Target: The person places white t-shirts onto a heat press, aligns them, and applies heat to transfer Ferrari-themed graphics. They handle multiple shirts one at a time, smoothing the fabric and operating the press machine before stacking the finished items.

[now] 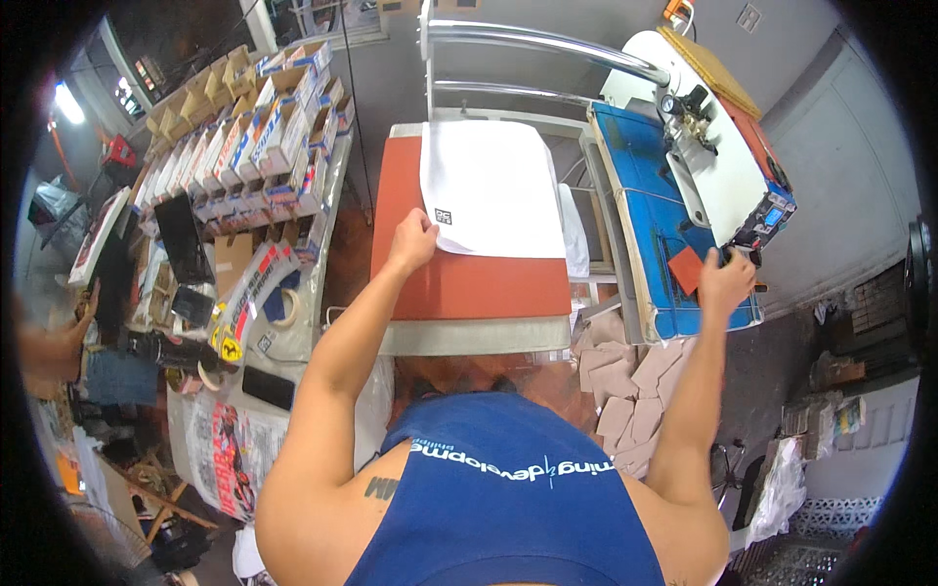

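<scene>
A white sheet (498,186) with a small black square print near its lower left corner lies over a red-orange pad (469,288). My left hand (417,239) is closed, pinching the sheet's lower left edge beside the print. Out to the right, my right hand (730,283) has its fingers curled at a black part below the control box (772,217) of a press machine. What those fingers hold is hard to make out. Just left of them, a flat red-orange square (686,271) rests on the machine's blue plate (640,186).
On the left, a table holds rows of open cardboard boxes (239,146), a dark phone (268,388) and rolls of tape. Chrome tubes (547,56) run behind the pad. Brown flat pieces (625,391) cover the floor at right. Another person's arm (59,342) shows at far left.
</scene>
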`<action>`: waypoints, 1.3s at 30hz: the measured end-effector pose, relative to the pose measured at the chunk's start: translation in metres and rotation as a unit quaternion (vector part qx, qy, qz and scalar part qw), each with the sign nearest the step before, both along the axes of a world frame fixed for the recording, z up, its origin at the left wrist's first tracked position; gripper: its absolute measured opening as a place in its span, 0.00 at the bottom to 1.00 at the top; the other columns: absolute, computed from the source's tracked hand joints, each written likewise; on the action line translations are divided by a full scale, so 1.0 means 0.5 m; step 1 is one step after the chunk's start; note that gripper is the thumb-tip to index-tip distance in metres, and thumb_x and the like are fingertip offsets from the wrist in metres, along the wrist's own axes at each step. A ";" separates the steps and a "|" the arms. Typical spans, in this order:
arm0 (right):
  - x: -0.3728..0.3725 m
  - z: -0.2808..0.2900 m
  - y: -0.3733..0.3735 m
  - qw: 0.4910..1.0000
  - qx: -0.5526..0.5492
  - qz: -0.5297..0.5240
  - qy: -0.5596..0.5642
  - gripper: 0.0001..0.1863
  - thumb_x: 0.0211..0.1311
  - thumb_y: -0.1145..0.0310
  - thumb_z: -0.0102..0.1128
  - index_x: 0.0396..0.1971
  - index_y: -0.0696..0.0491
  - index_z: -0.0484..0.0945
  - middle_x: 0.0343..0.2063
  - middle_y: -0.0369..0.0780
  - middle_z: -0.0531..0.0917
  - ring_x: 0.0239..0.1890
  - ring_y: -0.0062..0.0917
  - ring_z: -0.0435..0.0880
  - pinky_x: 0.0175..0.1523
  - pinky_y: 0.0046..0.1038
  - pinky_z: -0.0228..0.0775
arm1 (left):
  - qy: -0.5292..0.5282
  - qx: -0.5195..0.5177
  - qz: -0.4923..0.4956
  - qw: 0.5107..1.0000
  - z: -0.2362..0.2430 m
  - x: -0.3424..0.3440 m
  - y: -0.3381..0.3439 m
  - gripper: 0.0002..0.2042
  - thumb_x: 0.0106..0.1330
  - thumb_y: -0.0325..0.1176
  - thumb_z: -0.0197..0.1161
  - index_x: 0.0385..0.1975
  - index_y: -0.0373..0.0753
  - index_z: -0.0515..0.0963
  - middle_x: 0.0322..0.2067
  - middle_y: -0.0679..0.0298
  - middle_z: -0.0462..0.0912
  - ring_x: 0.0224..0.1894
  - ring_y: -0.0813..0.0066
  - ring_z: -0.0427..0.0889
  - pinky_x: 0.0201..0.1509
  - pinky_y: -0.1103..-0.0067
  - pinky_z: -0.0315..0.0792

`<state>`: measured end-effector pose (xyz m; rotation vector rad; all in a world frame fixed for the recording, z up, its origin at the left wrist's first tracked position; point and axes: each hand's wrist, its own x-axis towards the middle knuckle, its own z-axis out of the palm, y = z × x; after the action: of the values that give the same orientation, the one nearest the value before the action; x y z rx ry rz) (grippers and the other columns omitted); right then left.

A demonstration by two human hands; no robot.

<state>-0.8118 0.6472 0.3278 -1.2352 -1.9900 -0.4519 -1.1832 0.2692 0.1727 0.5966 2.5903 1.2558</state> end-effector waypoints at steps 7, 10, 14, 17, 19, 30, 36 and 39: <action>-0.379 -0.294 -0.286 0.922 -0.270 0.218 -0.170 0.28 0.55 0.63 0.68 0.58 0.52 0.80 0.61 0.49 0.78 0.67 0.46 0.73 0.73 0.56 0.57 | 0.075 0.416 -0.030 0.906 0.198 -0.160 0.095 0.16 0.58 0.23 0.72 0.45 0.36 0.77 0.35 0.67 0.81 0.40 0.78 0.81 0.47 0.80 0.76; -0.412 -0.231 -0.162 0.910 -0.242 0.329 0.078 0.16 0.54 0.73 0.58 0.42 0.56 0.86 0.35 0.51 0.87 0.45 0.48 0.86 0.57 0.45 0.75 | 0.060 0.539 -0.062 0.838 0.290 -0.182 0.077 0.15 0.62 0.18 0.68 0.46 0.36 0.76 0.32 0.66 0.82 0.39 0.75 0.82 0.53 0.77 0.75; -0.275 -0.016 -0.122 0.755 -0.385 0.521 0.100 0.15 0.61 0.80 0.50 0.44 0.60 0.82 0.35 0.39 0.85 0.40 0.22 0.82 0.48 0.25 0.73 | 0.028 0.505 -0.180 0.844 0.376 -0.114 -0.090 0.10 0.62 0.17 0.64 0.41 0.37 0.77 0.33 0.68 0.81 0.37 0.79 0.81 0.48 0.80 0.74; -0.150 0.091 -0.201 0.733 -0.409 0.531 -0.113 0.15 0.54 0.76 0.54 0.40 0.64 0.83 0.34 0.49 0.86 0.38 0.31 0.85 0.47 0.30 0.76 | 0.010 0.251 -0.243 0.937 0.384 -0.001 -0.275 0.07 0.54 0.20 0.62 0.31 0.37 0.75 0.32 0.66 0.80 0.35 0.77 0.80 0.42 0.80 0.72; -0.088 0.102 -0.271 0.678 -0.486 0.509 -0.211 0.17 0.51 0.78 0.56 0.42 0.60 0.85 0.33 0.50 0.88 0.37 0.36 0.88 0.47 0.34 0.78 | -0.055 0.127 -0.319 0.938 0.351 0.073 -0.351 0.04 0.56 0.25 0.64 0.29 0.35 0.78 0.29 0.64 0.81 0.34 0.77 0.82 0.40 0.79 0.75; -0.285 -0.171 -0.453 0.706 -0.432 0.485 -0.281 0.20 0.59 0.55 0.73 0.41 0.57 0.84 0.36 0.49 0.87 0.40 0.45 0.86 0.46 0.40 0.78 | 0.071 -0.004 -0.224 0.972 0.093 0.191 -0.343 0.09 0.64 0.30 0.69 0.41 0.36 0.82 0.38 0.55 0.84 0.45 0.54 0.83 0.53 0.65 0.76; -0.634 -0.310 -0.513 0.731 -0.079 0.639 -0.225 0.11 0.57 0.71 0.64 0.41 0.56 0.81 0.40 0.48 0.83 0.44 0.44 0.84 0.48 0.43 0.79 | 0.222 0.002 -0.153 0.963 0.030 0.152 -0.191 0.13 0.62 0.29 0.69 0.47 0.38 0.81 0.51 0.54 0.80 0.57 0.52 0.78 0.66 0.56 0.69; -0.695 -0.330 -0.526 0.726 -0.064 0.609 -0.312 0.12 0.58 0.71 0.63 0.43 0.54 0.80 0.37 0.46 0.84 0.44 0.43 0.86 0.45 0.45 0.80 | 0.194 -0.068 -0.126 0.970 0.007 0.146 -0.169 0.17 0.61 0.28 0.69 0.50 0.39 0.80 0.54 0.55 0.79 0.62 0.54 0.76 0.73 0.47 0.60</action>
<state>-1.1595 0.3843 0.1629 0.4550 -2.8996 -0.0102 -1.1103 0.1847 0.1765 1.2058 2.7534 0.9495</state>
